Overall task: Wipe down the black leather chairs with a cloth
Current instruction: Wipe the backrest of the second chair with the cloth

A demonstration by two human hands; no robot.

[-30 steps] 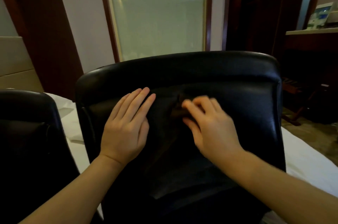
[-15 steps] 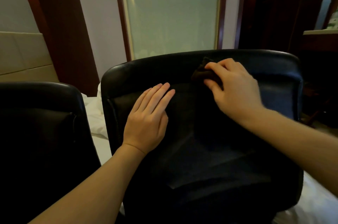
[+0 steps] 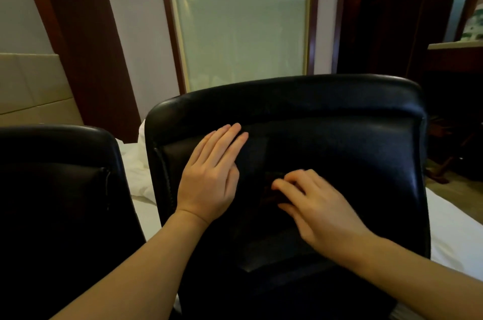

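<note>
A black leather chair fills the middle of the view, its backrest facing me. My left hand lies flat on the left part of the backrest, fingers straight and together. My right hand presses a small dark cloth against the middle of the backrest, fingers bent over it; most of the cloth is hidden under the fingers and hard to tell from the leather. A second black leather chair stands at the left.
A bed with white sheets lies behind and between the chairs. A frosted glass panel in a dark wooden frame stands beyond. A dark wooden counter is at the far right, with floor below it.
My right hand has slid the cloth down from the top edge of the backrest to its middle. My left hand has stayed flat in the same place.
</note>
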